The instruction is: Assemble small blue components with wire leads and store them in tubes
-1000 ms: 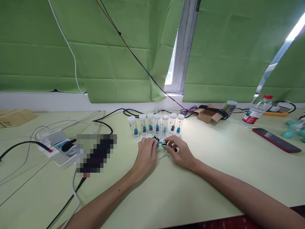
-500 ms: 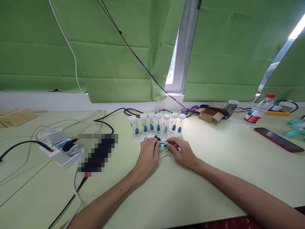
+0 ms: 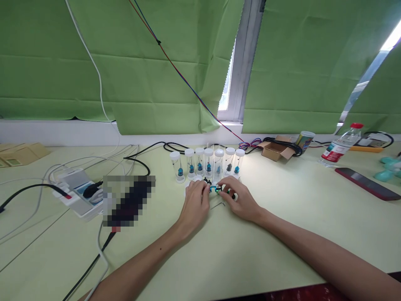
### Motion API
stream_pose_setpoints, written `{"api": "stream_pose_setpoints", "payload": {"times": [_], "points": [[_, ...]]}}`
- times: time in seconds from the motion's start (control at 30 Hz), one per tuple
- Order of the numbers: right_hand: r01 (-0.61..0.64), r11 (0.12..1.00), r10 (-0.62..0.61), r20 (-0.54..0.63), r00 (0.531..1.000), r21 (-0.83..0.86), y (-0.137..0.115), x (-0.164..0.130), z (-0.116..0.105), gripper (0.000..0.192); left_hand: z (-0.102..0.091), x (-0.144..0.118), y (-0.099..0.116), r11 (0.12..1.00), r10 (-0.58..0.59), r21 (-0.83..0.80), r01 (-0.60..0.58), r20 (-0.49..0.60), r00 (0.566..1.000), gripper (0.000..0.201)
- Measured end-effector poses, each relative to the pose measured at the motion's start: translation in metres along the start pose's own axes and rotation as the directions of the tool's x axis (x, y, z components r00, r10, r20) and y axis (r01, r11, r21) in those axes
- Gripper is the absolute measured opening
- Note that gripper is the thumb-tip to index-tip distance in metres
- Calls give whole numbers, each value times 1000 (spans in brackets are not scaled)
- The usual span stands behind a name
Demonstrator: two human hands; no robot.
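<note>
Your left hand [image 3: 194, 201] and right hand [image 3: 240, 201] rest on the worktop [image 3: 282, 234], fingers pinched on a small blue part [image 3: 214, 189] just before the capped vials [image 3: 207, 164].

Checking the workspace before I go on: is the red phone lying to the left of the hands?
No, the red phone lies flat on the table far to the right of both hands.

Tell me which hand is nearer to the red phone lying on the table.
Right. The right hand lies between the left hand and the red phone, which sits far off to its right. The left hand is further over, on the other side of the small blue part.
</note>
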State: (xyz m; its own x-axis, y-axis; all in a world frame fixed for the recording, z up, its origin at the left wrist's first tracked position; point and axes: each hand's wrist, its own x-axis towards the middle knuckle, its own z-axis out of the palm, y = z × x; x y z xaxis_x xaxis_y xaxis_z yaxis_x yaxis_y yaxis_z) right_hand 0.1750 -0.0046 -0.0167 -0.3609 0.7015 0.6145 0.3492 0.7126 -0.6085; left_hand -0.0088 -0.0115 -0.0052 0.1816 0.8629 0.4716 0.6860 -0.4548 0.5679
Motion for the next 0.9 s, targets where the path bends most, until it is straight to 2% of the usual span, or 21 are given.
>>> {"api": "stream_pose_setpoints", "payload": {"times": [0.57, 0.9], "points": [[-19, 998, 17, -38, 999, -60, 4, 0, 2, 18, 0, 0, 2, 1000, -6, 16, 6, 26, 1000, 32], [-57, 994, 59, 21, 998, -96, -2, 2, 0, 15, 2, -1, -1, 999, -6, 43, 4, 36, 999, 33]]}}
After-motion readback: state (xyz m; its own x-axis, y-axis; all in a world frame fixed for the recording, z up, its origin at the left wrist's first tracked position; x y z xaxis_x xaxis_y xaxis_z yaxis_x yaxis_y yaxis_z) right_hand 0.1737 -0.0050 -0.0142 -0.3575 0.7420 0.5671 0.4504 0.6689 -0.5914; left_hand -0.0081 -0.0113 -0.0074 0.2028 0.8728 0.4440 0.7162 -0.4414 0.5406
